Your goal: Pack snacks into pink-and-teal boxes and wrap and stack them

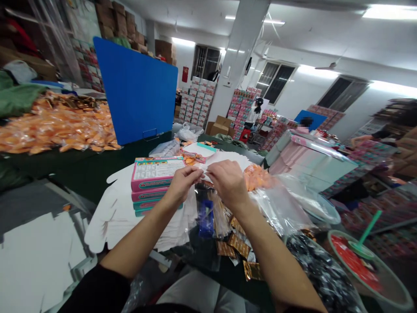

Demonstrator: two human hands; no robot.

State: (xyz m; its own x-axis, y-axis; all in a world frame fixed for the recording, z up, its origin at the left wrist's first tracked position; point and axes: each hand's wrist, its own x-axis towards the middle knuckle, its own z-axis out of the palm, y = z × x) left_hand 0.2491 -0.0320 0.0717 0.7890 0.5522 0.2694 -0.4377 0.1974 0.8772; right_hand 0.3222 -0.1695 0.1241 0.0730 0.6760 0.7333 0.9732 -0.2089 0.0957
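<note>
My left hand and my right hand meet over the middle of the table, fingertips pinched close together. Something small and pale is between them, but I cannot make out what. To the left of my left hand stands a stack of pink and teal printed boxes, on a pile of flat white cartons. Just beyond the fingertips lie more white card sheets and small orange packets. Beneath my right wrist are clear packets of thin sticks, a blue item and several gold sachets.
A blue board stands upright behind the boxes, beside a heap of orange packets. On the right are clear plastic bags, black wrapped items and a tub with red pieces. People work among stacked cartons further back.
</note>
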